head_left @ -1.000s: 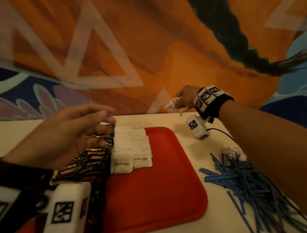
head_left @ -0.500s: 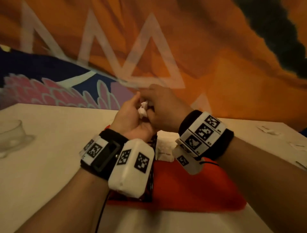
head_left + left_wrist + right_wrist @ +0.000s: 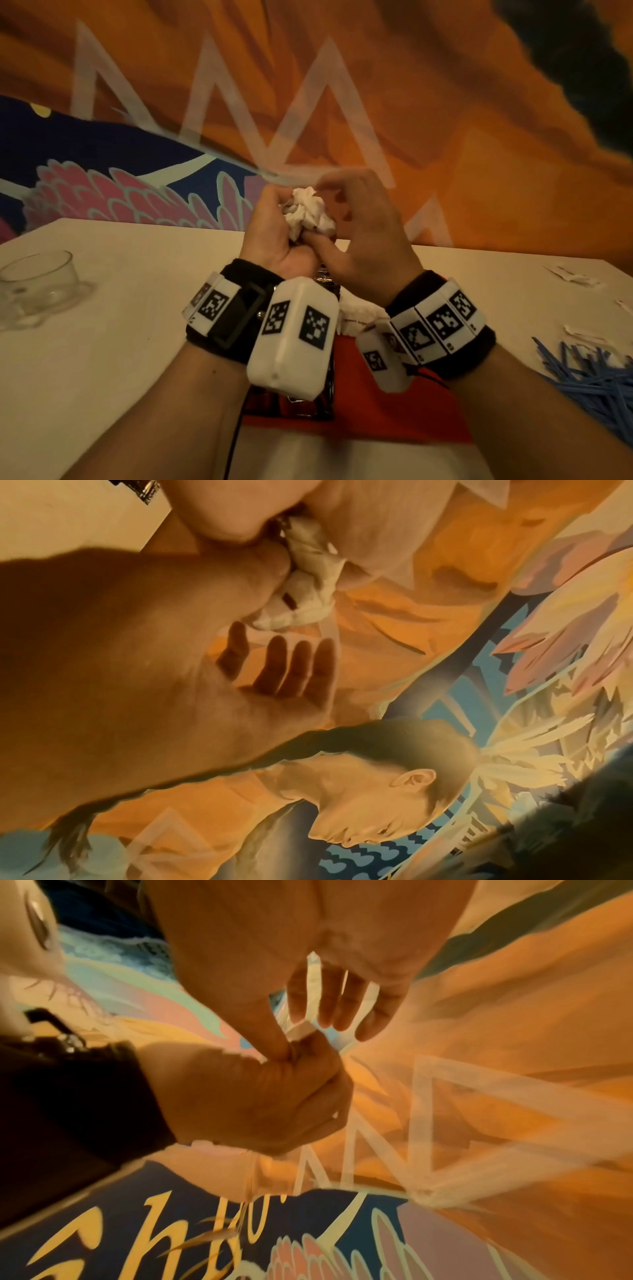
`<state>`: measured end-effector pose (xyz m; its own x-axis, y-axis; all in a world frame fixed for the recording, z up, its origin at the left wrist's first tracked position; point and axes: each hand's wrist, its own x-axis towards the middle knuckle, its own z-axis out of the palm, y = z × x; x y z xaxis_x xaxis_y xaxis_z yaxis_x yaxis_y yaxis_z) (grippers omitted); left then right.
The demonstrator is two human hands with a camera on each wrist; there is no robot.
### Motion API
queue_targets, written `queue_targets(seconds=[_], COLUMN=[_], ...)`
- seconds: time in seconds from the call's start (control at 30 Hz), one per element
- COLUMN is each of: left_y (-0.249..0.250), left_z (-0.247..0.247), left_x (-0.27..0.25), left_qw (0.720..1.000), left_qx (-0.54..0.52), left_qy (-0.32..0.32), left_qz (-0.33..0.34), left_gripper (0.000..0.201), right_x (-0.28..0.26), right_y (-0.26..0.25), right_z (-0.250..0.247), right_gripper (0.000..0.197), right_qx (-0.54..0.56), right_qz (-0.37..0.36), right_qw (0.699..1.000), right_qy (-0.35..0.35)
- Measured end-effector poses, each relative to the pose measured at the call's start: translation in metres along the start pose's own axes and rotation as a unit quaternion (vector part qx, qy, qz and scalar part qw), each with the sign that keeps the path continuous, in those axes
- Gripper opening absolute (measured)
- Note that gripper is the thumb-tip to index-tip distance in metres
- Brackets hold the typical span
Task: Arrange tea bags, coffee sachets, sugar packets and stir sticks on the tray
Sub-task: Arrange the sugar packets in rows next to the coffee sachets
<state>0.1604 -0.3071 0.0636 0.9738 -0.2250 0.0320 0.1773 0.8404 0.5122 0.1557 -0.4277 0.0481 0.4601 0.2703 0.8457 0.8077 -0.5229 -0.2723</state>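
Note:
Both hands are raised above the far end of the red tray (image 3: 394, 414). Between them is a crumpled white paper wad (image 3: 308, 214). My left hand (image 3: 275, 209) grips the wad from the left, its thumb (image 3: 270, 561) pressing into the wad (image 3: 304, 588). My right hand (image 3: 320, 210) pinches it from the right, index finger on top and thumb beneath. White sugar packets (image 3: 356, 317) and dark coffee sachets (image 3: 308, 409) lie on the tray, mostly hidden by my wrists. Blue stir sticks (image 3: 589, 373) are heaped on the table at the right.
A glass cup (image 3: 37, 287) stands on the table at the far left. Torn white paper scraps (image 3: 570, 275) lie at the far right. The painted wall rises just behind the table's far edge (image 3: 137, 224).
My left hand left the sachets on the tray and my right hand came in from the far right. They now meet above the tray, both holding the white wad. The view has turned left.

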Motion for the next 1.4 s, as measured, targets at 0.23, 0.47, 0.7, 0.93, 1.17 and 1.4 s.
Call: queue_targets(seconds=[0.23, 0.47, 0.7, 0.93, 1.17, 1.4], left_y=[-0.005, -0.009, -0.018, -0.012, 0.000, 0.000], left_z=[0.002, -0.001, 0.001, 0.002, -0.004, -0.009], left_x=[-0.004, 0.000, -0.003, -0.001, 0.003, 0.001], left_qw=[0.999, 0.996, 0.996, 0.995, 0.987, 0.912], left_qx=[-0.009, 0.009, 0.083, 0.079, 0.078, 0.370], left_qy=[0.039, 0.062, 0.025, 0.044, 0.095, 0.089], left_qz=[0.026, 0.063, 0.037, 0.041, 0.105, 0.153], left_gripper=[0.026, 0.038, 0.029, 0.024, 0.036, 0.027], right_x=[-0.011, -0.013, -0.014, -0.014, -0.006, -0.003], right_y=[0.007, 0.008, 0.015, 0.018, 0.022, 0.033], right_z=[0.001, 0.003, 0.004, -0.003, -0.021, -0.035], right_gripper=[0.020, 0.011, 0.009, 0.005, 0.025, 0.025], right_qx=[-0.022, -0.032, -0.038, 0.100, 0.343, 0.310], right_qz=[0.013, 0.006, 0.041, 0.118, 0.286, 0.305], right_qw=[0.998, 0.997, 0.997, 0.986, 0.893, 0.900], right_qy=[0.048, 0.073, 0.060, 0.060, 0.050, 0.009])
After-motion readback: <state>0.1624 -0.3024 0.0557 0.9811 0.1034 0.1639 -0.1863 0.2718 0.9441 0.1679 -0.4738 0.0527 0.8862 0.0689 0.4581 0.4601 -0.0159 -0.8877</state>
